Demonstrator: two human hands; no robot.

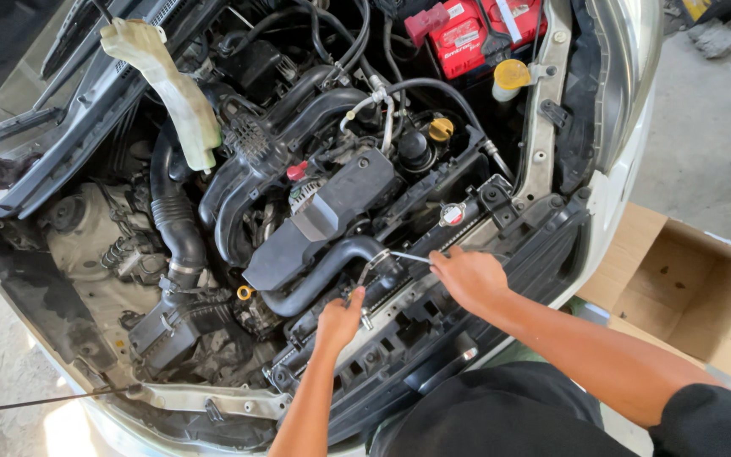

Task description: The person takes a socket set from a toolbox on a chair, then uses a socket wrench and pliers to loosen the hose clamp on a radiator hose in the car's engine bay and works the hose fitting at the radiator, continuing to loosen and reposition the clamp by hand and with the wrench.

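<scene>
The black radiator hose [319,272] lies just behind the radiator cap [452,213]. Right hand [469,275] has its grip closed on thin metal pliers [399,256] at the hose clamp; left hand [339,321] touches the hose, fingers loosely curled. The hose looks rubbery, flexible, best held near its end

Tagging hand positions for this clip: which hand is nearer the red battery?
Right. The right hand holds a thin metal tool below the red battery; the left hand sits lower and further left, by the black hose.
</scene>
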